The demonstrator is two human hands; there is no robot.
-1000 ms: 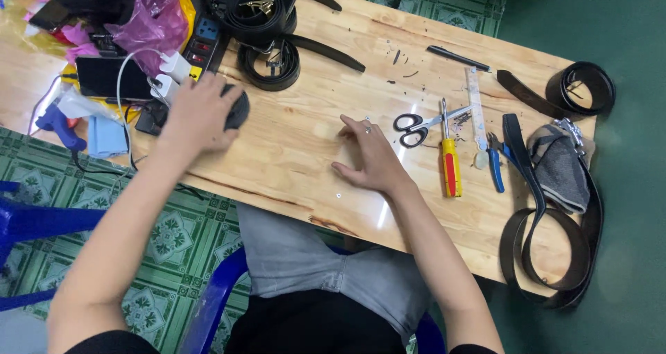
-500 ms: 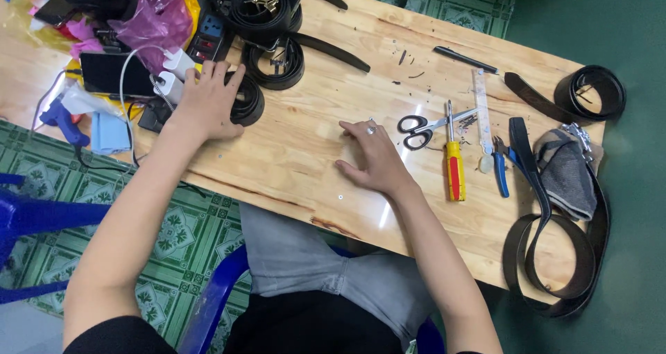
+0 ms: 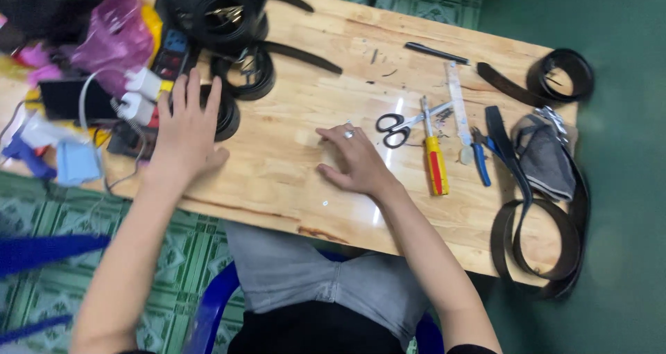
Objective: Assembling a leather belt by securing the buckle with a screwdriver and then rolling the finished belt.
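My left hand [image 3: 186, 133] lies palm down, fingers spread, on a coiled black belt [image 3: 226, 113] at the left part of the wooden table [image 3: 291, 174]. My right hand [image 3: 354, 160] rests flat on the bare wood near the middle, fingers apart, a ring on one finger, holding nothing. Black-handled scissors [image 3: 394, 126] lie just right of it. Beside them is a yellow and red screwdriver [image 3: 434, 158].
More rolled black belts [image 3: 232, 21] are stacked at the back left, next to a pink bag [image 3: 114, 38], chargers and a phone [image 3: 66, 99]. At the right are blue pliers [image 3: 480, 161], a ruler [image 3: 458, 97], a grey pouch [image 3: 544, 156], and long belts [image 3: 538, 246] hanging over the edge.
My left hand has slid the coiled belt away from me, up toward the other rolled belts. My right hand has stayed flat on the wood.
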